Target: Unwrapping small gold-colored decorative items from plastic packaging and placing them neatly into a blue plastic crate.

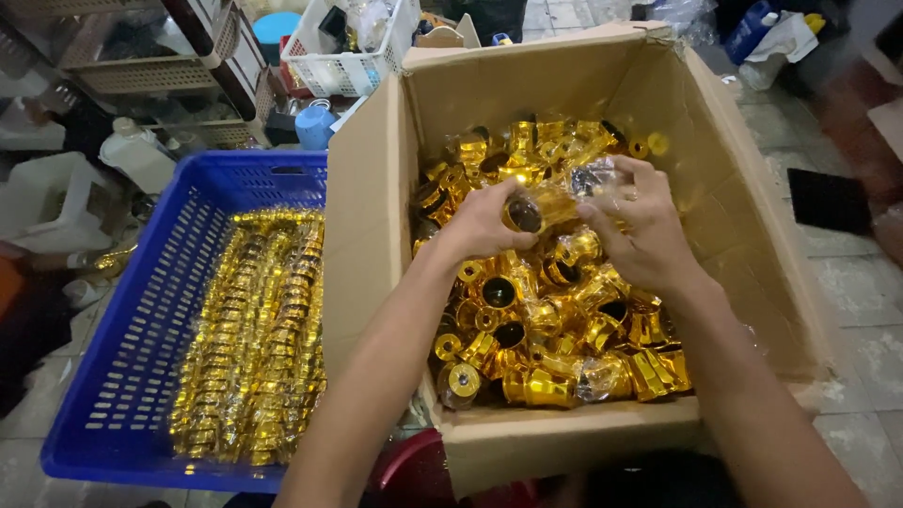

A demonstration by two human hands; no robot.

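While both the left hand [482, 226] and right hand [638, 226] gripped one gold cap [538, 209] over the cardboard box [743, 235], its slick surface risked slipping loose.

Both hands, left hand [484, 224] and right hand [638, 226], gripping a gold cap [538, 209] over a cardboard box [376, 188], blue crate [141, 348] alongside

We see a grey tiled floor [851, 282], stained and worn, carrying everything here. Directly on it stands an open cardboard box [376, 188], and just beside that, to the left, a blue plastic crate [122, 376] with perforated walls. A dark square mat [828, 200] lies on the tiles to the right of the box. Behind the crate we make out a white plastic jug [139, 153] and a white laundry basket [348, 66], though what they rest on is hidden.
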